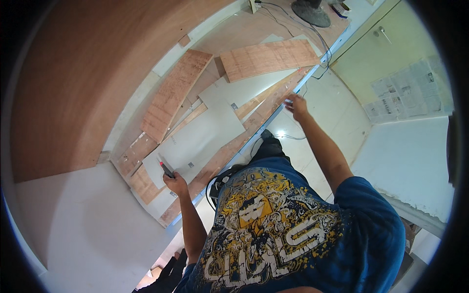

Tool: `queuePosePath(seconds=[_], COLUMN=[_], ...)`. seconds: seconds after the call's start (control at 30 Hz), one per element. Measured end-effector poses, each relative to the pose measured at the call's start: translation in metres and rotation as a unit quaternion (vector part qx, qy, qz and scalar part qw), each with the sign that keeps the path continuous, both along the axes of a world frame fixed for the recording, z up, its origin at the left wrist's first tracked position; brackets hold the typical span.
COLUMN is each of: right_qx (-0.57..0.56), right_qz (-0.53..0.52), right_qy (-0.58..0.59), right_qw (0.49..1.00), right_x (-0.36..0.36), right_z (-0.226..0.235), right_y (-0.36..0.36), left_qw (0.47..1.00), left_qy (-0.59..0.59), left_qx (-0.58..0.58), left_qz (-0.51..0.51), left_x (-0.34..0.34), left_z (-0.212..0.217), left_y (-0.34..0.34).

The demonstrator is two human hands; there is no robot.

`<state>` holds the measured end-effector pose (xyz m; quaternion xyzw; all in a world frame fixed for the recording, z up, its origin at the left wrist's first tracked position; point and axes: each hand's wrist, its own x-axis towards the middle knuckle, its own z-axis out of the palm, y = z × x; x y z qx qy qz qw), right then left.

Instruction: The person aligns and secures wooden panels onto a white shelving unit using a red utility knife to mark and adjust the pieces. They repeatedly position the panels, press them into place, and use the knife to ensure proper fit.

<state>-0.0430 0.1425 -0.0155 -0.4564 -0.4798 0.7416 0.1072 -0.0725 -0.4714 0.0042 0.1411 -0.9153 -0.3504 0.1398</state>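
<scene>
where the long plywood strip (229, 146) ran slantwise across the pale floor, both hands worked at its two ends. the left hand (176, 184) sat at the near, lower end, fingers curled shut round a dark pen with a red tip (166, 169), the tip pointing up and away over a white laminate sheet (205, 136) that lay just beside the strip. the right hand (296, 106) reached out on a straight arm to the far, upper end of the strip, fingers partly spread and pressing down on or at its edge; whether it pinched anything small could not be told. a silver straight rail (244, 149) ran alongside the strip on the person's side, touching or nearly so. beyond the white sheet lay two broader plywood boards (268, 58), one tilted upright in the view, the other crosswise near the top. a large reddish-brown panel (83, 78) filled the left side. black cables (312, 39) trailed from a fan base (311, 12) at the top edge. sheets of newspaper (410, 90) were stuck on the pale green surface to the right. the person's blue printed shirt (293, 229) filled the lower middle.
</scene>
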Motion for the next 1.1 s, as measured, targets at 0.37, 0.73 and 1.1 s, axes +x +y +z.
queuePosePath(seconds=[0.37, 0.73, 1.1], right_qx=[0.597, 0.517, 0.468], right_qz=[0.153, 0.341, 0.199], right_qy=[-0.122, -0.184, -0.016], right_qw=[0.778, 0.763, 0.861], right_x=[-0.111, -0.12, -0.114], right_z=[0.009, -0.034, 0.028], right_y=[0.14, 0.308, 0.298], left_qw=[0.959, 0.922, 0.938], left_qy=[-0.038, -0.138, -0.186], left_qx=[0.253, 0.311, 0.276], left_qz=[0.119, -0.182, -0.096], left_x=[0.024, -0.126, -0.201], left_z=[-0.006, 0.036, 0.041], left_y=[0.055, 0.316, 0.437])
